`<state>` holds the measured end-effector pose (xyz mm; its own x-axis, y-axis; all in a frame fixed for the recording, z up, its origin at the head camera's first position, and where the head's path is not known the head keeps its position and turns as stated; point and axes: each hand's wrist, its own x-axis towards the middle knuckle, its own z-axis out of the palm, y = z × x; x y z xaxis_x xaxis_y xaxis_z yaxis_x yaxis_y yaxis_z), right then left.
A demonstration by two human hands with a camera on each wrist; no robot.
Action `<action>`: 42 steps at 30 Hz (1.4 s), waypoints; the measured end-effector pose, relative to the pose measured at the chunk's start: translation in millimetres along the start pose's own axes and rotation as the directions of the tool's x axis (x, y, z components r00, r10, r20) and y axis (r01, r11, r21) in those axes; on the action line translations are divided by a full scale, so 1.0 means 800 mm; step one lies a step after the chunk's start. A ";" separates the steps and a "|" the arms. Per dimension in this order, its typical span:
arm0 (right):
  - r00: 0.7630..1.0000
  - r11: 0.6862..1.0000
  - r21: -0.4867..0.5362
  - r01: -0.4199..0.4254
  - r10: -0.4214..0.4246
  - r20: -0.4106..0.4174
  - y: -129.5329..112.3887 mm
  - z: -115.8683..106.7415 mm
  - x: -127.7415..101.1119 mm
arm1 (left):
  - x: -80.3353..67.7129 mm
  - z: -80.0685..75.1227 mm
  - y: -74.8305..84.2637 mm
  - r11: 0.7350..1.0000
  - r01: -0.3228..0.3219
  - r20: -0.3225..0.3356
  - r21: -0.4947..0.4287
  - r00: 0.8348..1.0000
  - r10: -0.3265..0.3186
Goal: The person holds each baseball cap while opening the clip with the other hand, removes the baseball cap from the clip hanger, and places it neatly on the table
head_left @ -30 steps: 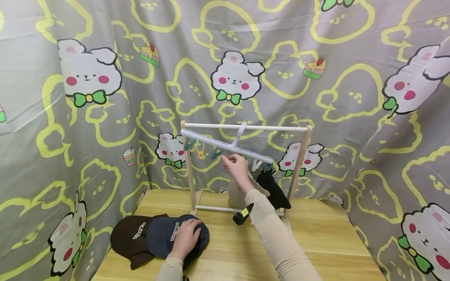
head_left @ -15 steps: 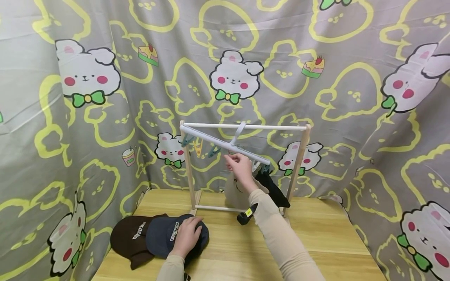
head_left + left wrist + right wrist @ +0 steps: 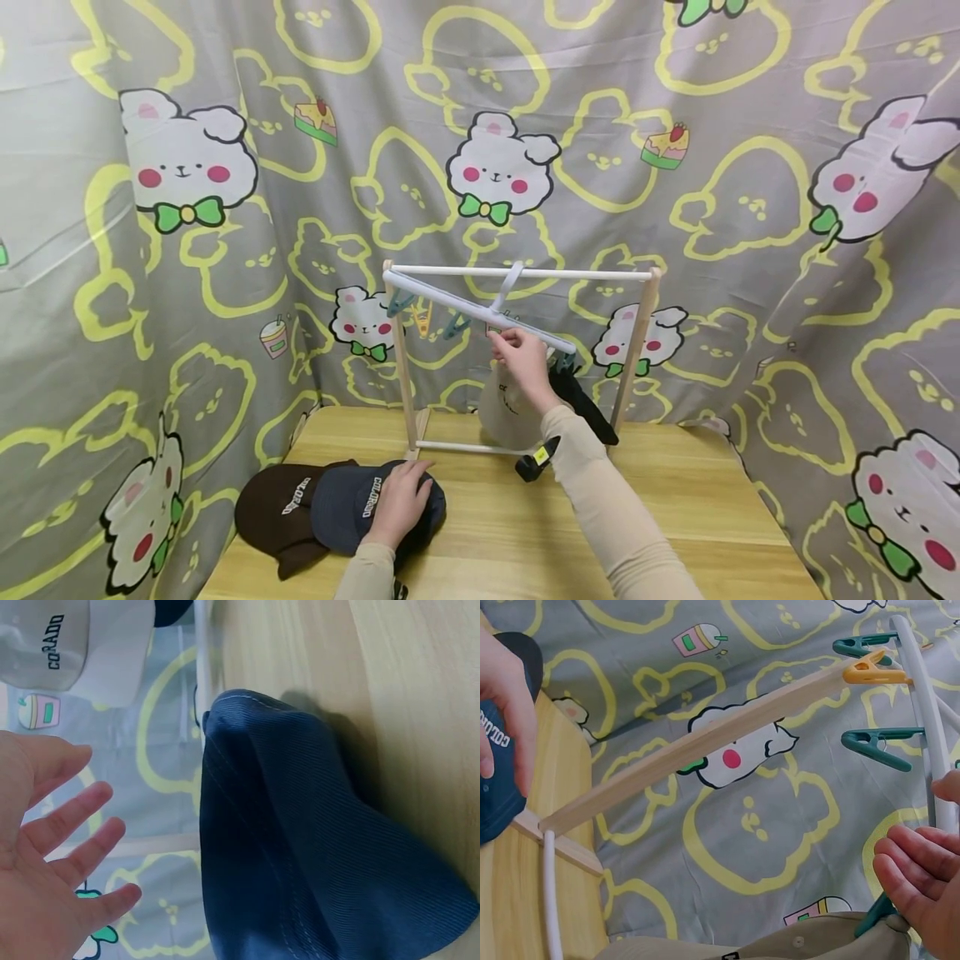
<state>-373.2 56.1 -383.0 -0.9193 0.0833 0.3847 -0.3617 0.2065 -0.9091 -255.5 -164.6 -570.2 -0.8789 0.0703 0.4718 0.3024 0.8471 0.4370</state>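
Head view shows the right hand [image 3: 522,357] raised to the white plastic clip hanger bar [image 3: 450,302] that hangs slanted from the white top rail of a small wooden-framed rack [image 3: 636,354]. Its fingers are curled at a clip on the bar's underside, just above the beige fabric cap [image 3: 504,408] that dangles there; whether they actually pinch the clip cannot be told. The right wrist view shows those fingers [image 3: 911,874] bent beside the bar [image 3: 928,720], with a teal clip [image 3: 876,740] and a yellow clip [image 3: 874,671] farther along it and the beige cap [image 3: 780,946] right below. Just beside the beige cap hangs a black fabric piece [image 3: 581,404], clipped to the same bar.

Lower down, the left hand [image 3: 401,504] lies flat with relaxed fingers on a dark blue cap with white lettering [image 3: 352,507], gripping nothing. The left wrist view shows the spread fingers [image 3: 75,832] next to the blue cap's ribbed crown [image 3: 300,855]. A dark brown cap with white lettering [image 3: 273,508] lies touching the blue one on its left side. Both caps rest on the light wooden bench [image 3: 712,508], in front of the rack's foot. A grey curtain printed with bunnies and yellow outlines [image 3: 187,167] surrounds the bench.
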 end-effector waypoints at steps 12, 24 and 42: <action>0.999 1.000 0.016 0.026 -0.025 -0.031 0.007 -0.015 0.005 | 0.012 -0.003 0.007 1.000 -0.013 -0.017 -0.028 1.000 0.012; 0.997 1.000 0.001 0.024 -0.024 -0.072 0.013 -0.033 0.006 | 0.026 0.001 0.020 0.997 -0.069 -0.099 -0.022 0.993 0.067; 0.987 0.984 -0.179 0.001 -0.030 -0.161 0.026 -0.047 0.004 | 0.042 0.006 0.037 0.996 -0.069 -0.073 -0.051 0.995 0.066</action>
<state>-378.0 97.1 -395.0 -0.8710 0.2327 0.4327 -0.3289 0.3780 -0.8654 -277.6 -134.5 -545.3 -0.8278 0.0870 0.5542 0.3812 0.8120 0.4419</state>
